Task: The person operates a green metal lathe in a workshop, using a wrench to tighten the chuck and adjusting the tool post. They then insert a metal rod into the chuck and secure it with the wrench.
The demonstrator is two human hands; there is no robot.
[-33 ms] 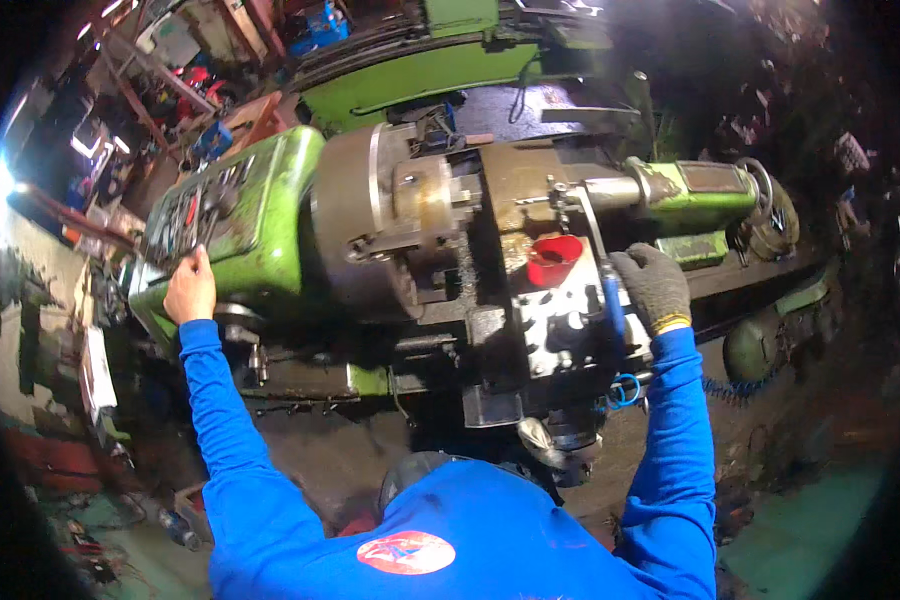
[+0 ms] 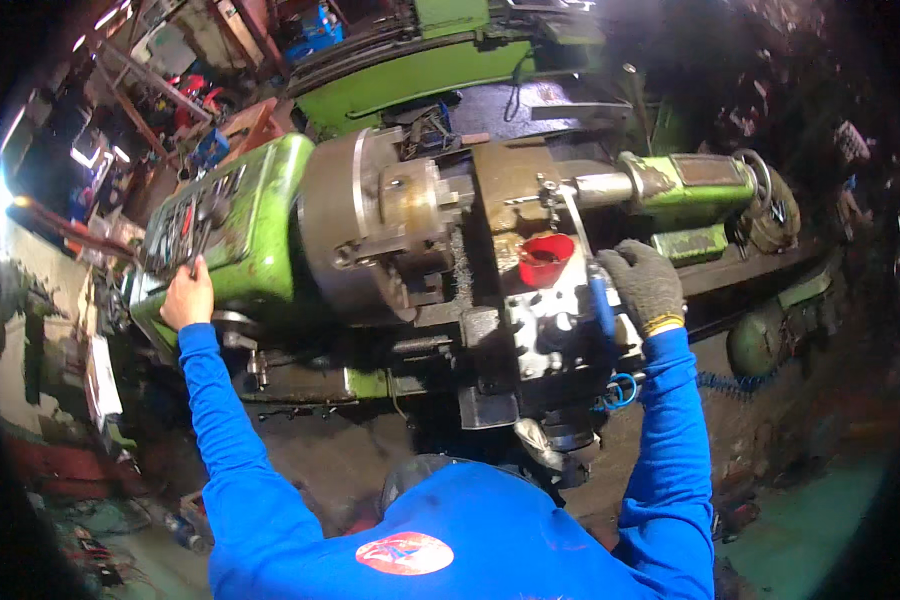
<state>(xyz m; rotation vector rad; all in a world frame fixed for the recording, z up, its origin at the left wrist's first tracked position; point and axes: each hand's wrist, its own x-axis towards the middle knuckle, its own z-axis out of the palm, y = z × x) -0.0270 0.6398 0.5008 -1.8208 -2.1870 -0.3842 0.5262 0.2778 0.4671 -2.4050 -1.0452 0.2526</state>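
Observation:
My bare left hand (image 2: 187,295) is at the front edge of the green lathe headstock (image 2: 270,250). Its thumb and fingers pinch together at the lower end of a dark, narrow piece whose kind I cannot make out. My right hand (image 2: 645,288), in a grey knit glove, has its fingers bent downward beside a blue handle (image 2: 601,303) on a long metal bar. What lies under the palm is hidden. Left of that handle, a red cup-like container (image 2: 547,262) stands on the carriage, behind a pale, bolted metal block (image 2: 555,335).
A large chuck (image 2: 345,215) grips a round metal workpiece (image 2: 410,198) left of the carriage. The green tailstock (image 2: 690,185) with its handwheel is at the right. Hand tools (image 2: 185,220) lie on the headstock top. A blue coiled hose (image 2: 622,390) hangs below the right wrist.
The lathe appears slightly further left in the picture. Both hands keep nearly the same places on it.

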